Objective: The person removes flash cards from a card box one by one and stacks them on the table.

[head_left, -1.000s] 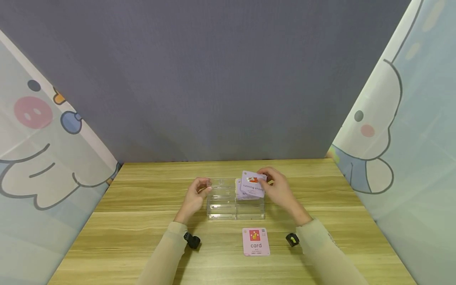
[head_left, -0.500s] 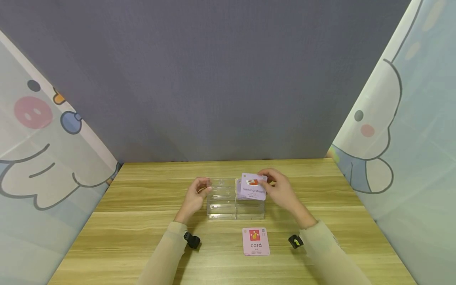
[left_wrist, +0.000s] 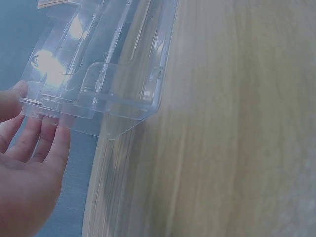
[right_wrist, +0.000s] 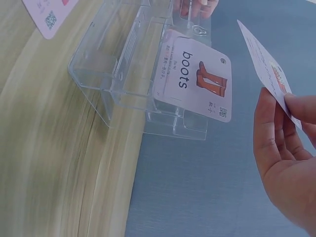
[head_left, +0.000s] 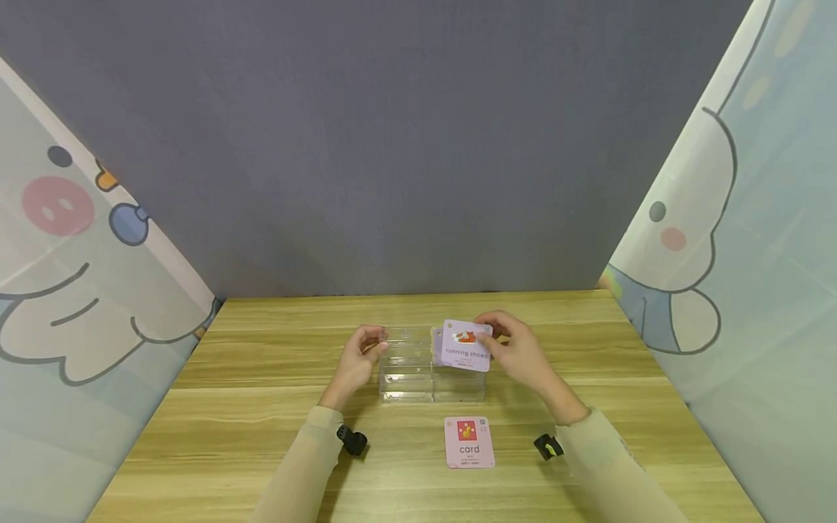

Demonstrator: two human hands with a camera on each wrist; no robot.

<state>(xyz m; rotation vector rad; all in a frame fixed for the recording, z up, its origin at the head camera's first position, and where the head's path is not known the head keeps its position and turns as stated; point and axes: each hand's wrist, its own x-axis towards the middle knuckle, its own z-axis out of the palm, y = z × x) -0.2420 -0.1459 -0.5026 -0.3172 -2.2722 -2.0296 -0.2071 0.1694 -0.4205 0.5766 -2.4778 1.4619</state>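
Note:
A clear acrylic card holder (head_left: 431,367) with stepped slots stands on the wooden table (head_left: 261,407). My right hand (head_left: 513,349) pinches a lilac "running shoes" card (head_left: 466,346) by its right edge, just above the holder's right side. In the right wrist view that card (right_wrist: 266,61) hangs clear of the holder (right_wrist: 133,64), where a "boots" card (right_wrist: 195,79) sits in a slot. My left hand (head_left: 360,359) rests against the holder's left end, fingers (left_wrist: 47,143) straight along the clear wall (left_wrist: 98,79).
A pink "card" card (head_left: 468,442) lies flat on the table in front of the holder, its corner (right_wrist: 47,15) seen from the right wrist. Small black wrist cameras (head_left: 353,441) (head_left: 548,447) sit on both sleeves. Printed curtains flank the table; a grey wall stands behind.
My right hand has shifted the "running shoes" card slightly right and lower over the holder. The left hand has stayed in place.

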